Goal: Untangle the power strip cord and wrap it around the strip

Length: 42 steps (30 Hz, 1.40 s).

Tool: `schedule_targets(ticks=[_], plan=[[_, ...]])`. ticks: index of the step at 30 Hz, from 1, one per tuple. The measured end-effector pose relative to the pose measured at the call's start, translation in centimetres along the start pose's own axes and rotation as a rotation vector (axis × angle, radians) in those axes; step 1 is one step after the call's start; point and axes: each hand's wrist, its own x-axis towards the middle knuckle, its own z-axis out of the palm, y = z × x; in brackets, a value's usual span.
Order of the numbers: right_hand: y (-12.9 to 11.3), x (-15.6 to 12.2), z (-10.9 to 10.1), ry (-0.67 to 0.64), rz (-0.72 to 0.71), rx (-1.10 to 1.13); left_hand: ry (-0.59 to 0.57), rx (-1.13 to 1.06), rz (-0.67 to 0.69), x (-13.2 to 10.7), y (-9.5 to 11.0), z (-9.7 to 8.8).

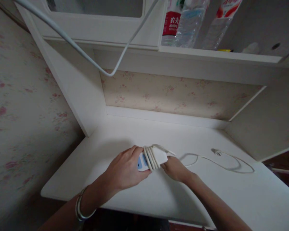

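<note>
My left hand (126,168) is closed around one end of a white power strip (151,157) with blue markings, held just above the white desk (159,195). Several turns of its white cord (214,162) are wound round the strip's middle. My right hand (175,168) grips the strip's other end, fingers curled under it where the cord leaves. The loose cord trails right across the desk and ends in a plug (216,151) lying flat. A bracelet sits on my left wrist.
A white cable (86,56) hangs in a loop from above, in front of the upper cabinet. Plastic water bottles (190,22) stand on the shelf overhead. Flowered wallpaper covers the left wall and the back panel. A cabinet side closes off the right.
</note>
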Motion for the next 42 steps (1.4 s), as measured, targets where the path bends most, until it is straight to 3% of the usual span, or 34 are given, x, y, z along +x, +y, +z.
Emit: schedule_targets(ticks=[3,6,13,17,23,28,34,42], plan=[[-2.0,-1.6,2.0,-0.086,0.016,-0.045,0.061,-0.015,-0.11,1.1,-0.5,0.9],[-3.9,-3.0,2.5,-0.106,-0.056,-0.063,0.077,0.023,-0.173,2.0,-0.9,1.9],[-4.0,-4.8,-0.9,0.09,-0.059,-0.211,0.007,0.092,-0.191,2.6,-1.6,2.8],[-4.2,-5.2,-2.2,0.175,-0.158,-0.227,-0.025,0.103,-0.161,2.7,-1.7,2.9],[-5.0,-4.9,-3.1,0.219,-0.261,-0.292,-0.078,0.086,-0.11,2.6,-1.4,4.0],[-5.2,-3.9,-4.4,0.21,-0.403,-0.293,-0.221,0.115,0.016,1.4,-0.4,5.2],[-3.5,-1.7,-6.2,0.123,-0.499,-0.162,-0.322,0.148,0.13,0.1,1.0,5.7],[0.3,0.2,-5.5,0.091,-0.303,0.265,-0.277,0.138,0.215,-1.3,1.6,4.0]])
